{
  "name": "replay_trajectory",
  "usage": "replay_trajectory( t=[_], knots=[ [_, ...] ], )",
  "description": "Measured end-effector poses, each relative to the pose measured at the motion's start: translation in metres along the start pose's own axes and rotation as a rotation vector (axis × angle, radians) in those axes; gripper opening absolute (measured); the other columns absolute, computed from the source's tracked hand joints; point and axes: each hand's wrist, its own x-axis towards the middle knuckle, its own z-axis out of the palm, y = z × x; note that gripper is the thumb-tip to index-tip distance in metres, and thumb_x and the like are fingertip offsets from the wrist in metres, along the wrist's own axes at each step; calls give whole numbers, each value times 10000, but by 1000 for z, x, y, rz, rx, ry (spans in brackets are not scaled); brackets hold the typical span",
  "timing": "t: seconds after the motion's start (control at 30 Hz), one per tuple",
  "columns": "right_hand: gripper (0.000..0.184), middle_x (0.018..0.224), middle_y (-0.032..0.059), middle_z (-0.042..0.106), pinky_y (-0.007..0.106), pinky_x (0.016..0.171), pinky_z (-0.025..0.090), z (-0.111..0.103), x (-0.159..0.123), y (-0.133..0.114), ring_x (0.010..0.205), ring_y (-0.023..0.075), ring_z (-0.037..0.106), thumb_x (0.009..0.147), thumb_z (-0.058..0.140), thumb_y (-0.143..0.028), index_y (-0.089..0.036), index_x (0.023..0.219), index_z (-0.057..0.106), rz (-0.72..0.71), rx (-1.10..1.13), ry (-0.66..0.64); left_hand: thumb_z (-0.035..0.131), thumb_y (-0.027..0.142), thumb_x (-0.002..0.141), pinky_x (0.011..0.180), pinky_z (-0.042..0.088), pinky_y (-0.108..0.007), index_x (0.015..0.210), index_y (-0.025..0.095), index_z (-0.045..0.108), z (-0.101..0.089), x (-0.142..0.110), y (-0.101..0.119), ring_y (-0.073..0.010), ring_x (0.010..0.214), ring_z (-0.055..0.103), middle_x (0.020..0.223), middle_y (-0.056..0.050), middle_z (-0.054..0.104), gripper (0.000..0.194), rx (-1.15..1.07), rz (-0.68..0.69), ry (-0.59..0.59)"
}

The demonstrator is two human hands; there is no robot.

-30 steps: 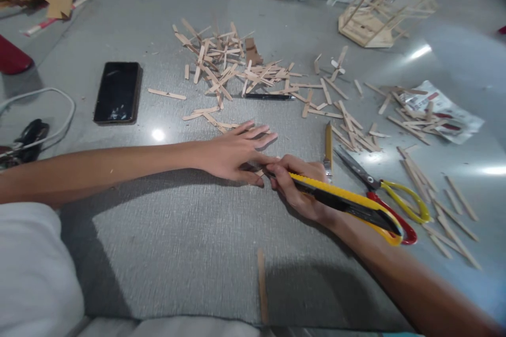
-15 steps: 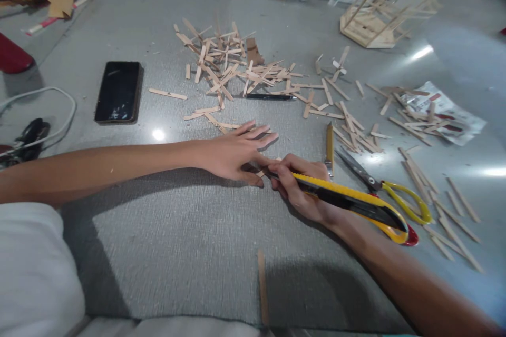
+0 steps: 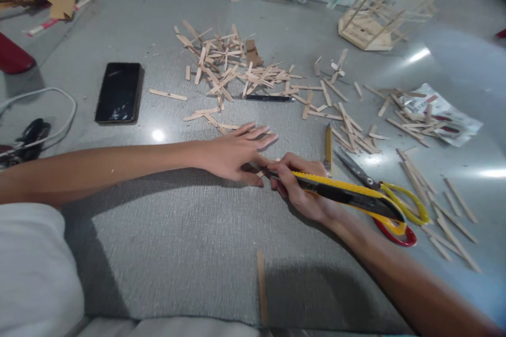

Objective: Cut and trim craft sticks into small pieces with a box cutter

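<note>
Head view, utility knife (image 3: 348, 191): yellow and black, slender, centre-right of frame.
Right hand (image 3: 294, 184): closed around the knife.
Left hand (image 3: 233, 155): fingers spread, pressing a pale wooden stick (image 3: 260, 172), mostly hidden.

Had the phone (image 3: 119, 92) left of the stick pile (image 3: 225, 53) on the table (image 3: 177, 231). Had the scissors (image 3: 370, 181) right, before the frame (image 3: 366, 34).
</note>
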Motion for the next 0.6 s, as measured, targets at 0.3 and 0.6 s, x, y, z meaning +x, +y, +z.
replay_trajectory(
  t=[0.3, 0.6],
  knots=[
    [356, 554, -29, 607, 241, 475, 413, 1, 1, -2, 455, 98, 538, 1020, 491, -428, -214, 749, 579, -80, -95, 26, 562, 498, 972, 1259, -40, -570, 1308, 270, 696, 1, 0, 0, -361, 1575, -51, 1712, -43, 92, 429, -14, 6, 22],
    [308, 572, -44, 499, 265, 473, 355, -2, 2, -3, 444, 102, 461, 1034, 441, -384, -237, 775, 521, -225, -189, -73, 599, 488, 952, 1251, -30, -596, 1188, 254, 737, 0, 1, -2, -365, 1573, -76, 1713, -27, 119, 360, -44, 5, 16]
  ],
)
